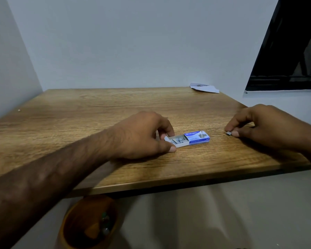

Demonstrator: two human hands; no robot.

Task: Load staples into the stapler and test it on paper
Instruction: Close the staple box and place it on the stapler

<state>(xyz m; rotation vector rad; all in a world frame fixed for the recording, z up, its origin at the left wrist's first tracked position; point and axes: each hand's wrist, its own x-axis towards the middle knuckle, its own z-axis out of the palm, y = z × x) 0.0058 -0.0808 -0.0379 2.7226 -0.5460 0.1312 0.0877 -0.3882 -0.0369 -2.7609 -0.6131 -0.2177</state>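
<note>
A small blue and white staple box lies on the wooden table, its inner tray slid out to the left with silver staples showing. My left hand pinches the open end of that tray between thumb and fingers. To the right, my right hand pinches a short strip of staples against the tabletop. A folded sheet of white paper lies at the table's far edge. No stapler is visible.
The table stands in a corner with a wall behind and to the left. A dark window is at the upper right. Under the table's front edge stands a brown round bin with items inside.
</note>
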